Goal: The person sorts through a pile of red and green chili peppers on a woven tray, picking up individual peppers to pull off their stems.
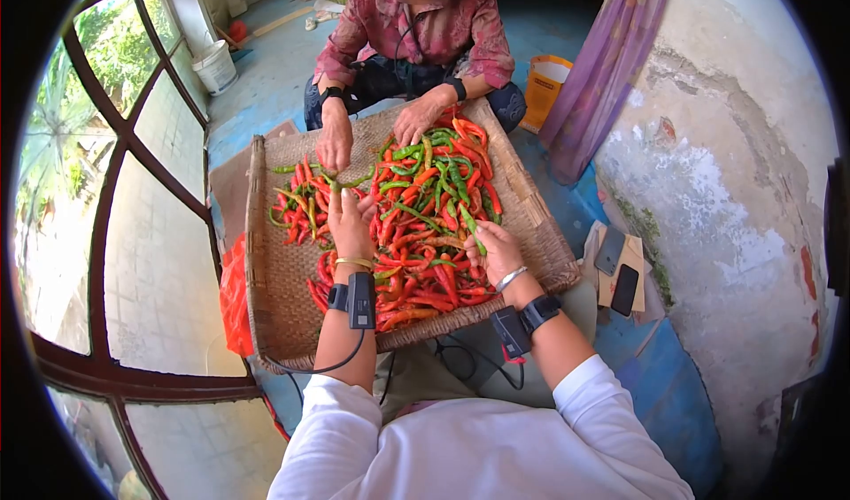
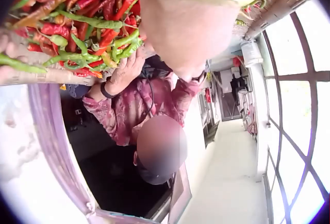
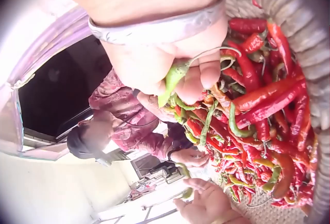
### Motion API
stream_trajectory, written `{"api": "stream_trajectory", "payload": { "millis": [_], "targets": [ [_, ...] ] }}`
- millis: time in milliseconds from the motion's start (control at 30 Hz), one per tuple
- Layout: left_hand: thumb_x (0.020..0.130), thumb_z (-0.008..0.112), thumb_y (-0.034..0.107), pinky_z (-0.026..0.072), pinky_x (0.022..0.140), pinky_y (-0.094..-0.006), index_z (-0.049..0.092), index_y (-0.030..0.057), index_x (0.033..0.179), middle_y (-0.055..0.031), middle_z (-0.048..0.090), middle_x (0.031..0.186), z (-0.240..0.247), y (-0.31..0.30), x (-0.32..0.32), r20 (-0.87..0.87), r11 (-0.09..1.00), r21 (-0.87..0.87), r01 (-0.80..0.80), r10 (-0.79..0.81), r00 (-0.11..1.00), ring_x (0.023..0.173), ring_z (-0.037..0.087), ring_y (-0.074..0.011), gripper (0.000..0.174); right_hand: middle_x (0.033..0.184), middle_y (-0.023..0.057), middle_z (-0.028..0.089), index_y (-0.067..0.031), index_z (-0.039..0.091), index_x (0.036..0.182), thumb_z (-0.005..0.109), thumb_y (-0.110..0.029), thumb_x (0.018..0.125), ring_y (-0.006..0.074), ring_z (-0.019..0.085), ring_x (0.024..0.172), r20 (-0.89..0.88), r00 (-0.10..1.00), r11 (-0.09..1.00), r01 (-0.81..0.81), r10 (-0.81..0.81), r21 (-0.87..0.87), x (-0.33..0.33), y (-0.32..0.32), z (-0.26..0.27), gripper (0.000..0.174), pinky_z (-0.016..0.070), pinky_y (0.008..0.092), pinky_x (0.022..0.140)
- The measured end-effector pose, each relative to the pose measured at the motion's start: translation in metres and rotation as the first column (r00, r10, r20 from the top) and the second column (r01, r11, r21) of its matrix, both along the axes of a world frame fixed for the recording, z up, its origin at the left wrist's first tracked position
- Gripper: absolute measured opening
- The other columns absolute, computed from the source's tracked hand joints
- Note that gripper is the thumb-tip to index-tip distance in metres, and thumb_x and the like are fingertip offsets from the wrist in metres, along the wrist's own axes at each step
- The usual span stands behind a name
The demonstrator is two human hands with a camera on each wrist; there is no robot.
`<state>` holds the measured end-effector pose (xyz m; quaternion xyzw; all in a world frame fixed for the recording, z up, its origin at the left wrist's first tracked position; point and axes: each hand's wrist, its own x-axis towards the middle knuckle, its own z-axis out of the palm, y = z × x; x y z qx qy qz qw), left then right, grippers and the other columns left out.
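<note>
A woven tray [image 1: 285, 310] carries a heap of red chili peppers [image 1: 409, 280] with green ones mixed in. My right hand [image 1: 500, 250] grips a green chili pepper [image 1: 467, 217] above the heap's right side; its curved stem shows in the right wrist view, where the pepper [image 3: 175, 77] lies against the fingers. My left hand [image 1: 351, 226], fingers extended and apart in the right wrist view, is over the tray's middle left. Just beyond its fingertips, a green pepper [image 1: 332, 182] hangs at the facing person's hand [image 1: 334, 144]. That person's other hand [image 1: 425, 115] rests on the far peppers.
A smaller group of peppers [image 1: 304, 203] lies at the tray's left. Two phones [image 1: 625, 289] lie on cardboard at the right. A red plastic bag [image 1: 235, 301] is beside the tray, near the window frame. A yellow box [image 1: 543, 88] stands behind, by a purple curtain [image 1: 602, 66].
</note>
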<state>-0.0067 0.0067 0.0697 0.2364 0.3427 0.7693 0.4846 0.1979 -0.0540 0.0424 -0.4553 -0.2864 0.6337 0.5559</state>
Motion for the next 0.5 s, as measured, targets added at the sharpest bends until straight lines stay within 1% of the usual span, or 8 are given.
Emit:
{"api": "stream_trajectory", "payload": {
  "millis": [67,133,200,233,267,333,467,500],
  "targets": [
    [0.083,0.046,0.017,0.0411,0.047,-0.0194,0.037,0.0011,0.116,-0.0039,0.053,0.078,-0.033,0.009,-0.006,-0.274,0.942,-0.315,0.114,-0.205,0.939,0.056,0.051,-0.0090,0.038,0.068,0.0059,0.054,0.0003,0.045,0.103,0.045,-0.013,0.082,0.0110,0.050,0.053,0.016,0.999,0.999,-0.033,0.033,0.004,-0.002,0.001,0.000,0.025,0.0406,0.0206,0.043],
    [0.081,0.051,0.019,0.0365,0.041,-0.0181,0.054,0.0018,0.090,0.0009,0.052,0.060,-0.037,-0.003,0.014,-0.325,0.901,-0.304,0.310,-0.403,0.855,0.045,0.044,-0.0055,0.020,0.068,0.0057,0.054,0.0008,0.045,0.104,0.044,-0.012,0.082,0.0104,0.050,0.053,0.027,0.999,0.999,-0.040,0.040,0.012,-0.004,-0.001,0.003,0.025,0.0403,0.0198,0.044],
    [0.080,0.053,0.020,0.0353,0.040,-0.0177,0.058,0.0026,0.080,0.0027,0.050,0.057,-0.028,-0.019,0.031,-0.515,0.812,-0.339,0.475,-0.583,0.629,0.046,0.044,-0.0042,0.018,0.068,0.0057,0.054,0.0004,0.046,0.102,0.045,-0.012,0.082,0.0095,0.050,0.053,0.098,0.984,0.988,-0.149,0.145,0.037,-0.005,-0.002,0.003,0.024,0.0401,0.0194,0.043],
    [0.080,0.053,0.021,0.0357,0.042,-0.0181,0.058,0.0020,0.080,0.0022,0.051,0.058,-0.019,-0.026,0.035,-0.432,0.656,-0.447,0.608,-0.753,0.496,0.046,0.043,-0.0038,0.020,0.068,0.0052,0.054,0.0001,0.047,0.099,0.045,-0.012,0.082,0.0086,0.049,0.052,0.139,0.972,0.979,-0.197,0.188,0.050,-0.005,-0.001,0.002,0.021,0.0397,0.0191,0.043],
    [0.080,0.053,0.023,0.0329,0.039,-0.0170,0.057,0.0040,0.084,0.0027,0.051,0.060,-0.023,-0.030,0.041,-0.552,0.667,-0.407,0.624,-0.724,0.414,0.043,0.041,-0.0035,0.020,0.068,0.0045,0.054,-0.0005,0.049,0.094,0.046,-0.012,0.081,0.0079,0.049,0.051,0.174,0.959,0.970,-0.235,0.223,0.054,-0.005,-0.001,0.002,0.018,0.0394,0.0188,0.043],
    [0.081,0.052,0.022,0.0322,0.038,-0.0165,0.057,0.0045,0.085,0.0031,0.050,0.058,-0.029,-0.035,0.051,-0.438,0.640,-0.305,0.705,-0.752,0.493,0.043,0.040,-0.0030,0.019,0.068,0.0041,0.054,-0.0008,0.050,0.092,0.047,-0.013,0.081,0.0074,0.049,0.051,0.201,0.945,0.960,-0.273,0.257,0.059,-0.007,-0.002,-0.001,0.016,0.0390,0.0181,0.042],
    [0.082,0.050,0.019,0.0323,0.037,-0.0170,0.057,0.0047,0.085,0.0023,0.049,0.057,-0.030,-0.031,0.047,-0.344,0.686,-0.300,0.663,-0.726,0.596,0.041,0.039,-0.0038,0.016,0.069,0.0043,0.054,-0.0016,0.049,0.094,0.048,-0.012,0.081,0.0081,0.049,0.052,0.240,0.907,0.935,-0.354,0.346,-0.010,-0.007,-0.005,0.007,0.017,0.0396,0.0189,0.043],
    [0.082,0.050,0.018,0.0322,0.036,-0.0173,0.057,0.0044,0.084,0.0015,0.050,0.057,-0.027,-0.030,0.043,-0.213,0.681,-0.305,0.666,-0.730,0.649,0.040,0.039,-0.0044,0.016,0.069,0.0043,0.054,-0.0016,0.049,0.094,0.048,-0.012,0.081,0.0081,0.049,0.052,0.238,0.908,0.935,-0.354,0.346,-0.010,-0.008,-0.004,0.006,0.017,0.0396,0.0189,0.043]
  ]
}}
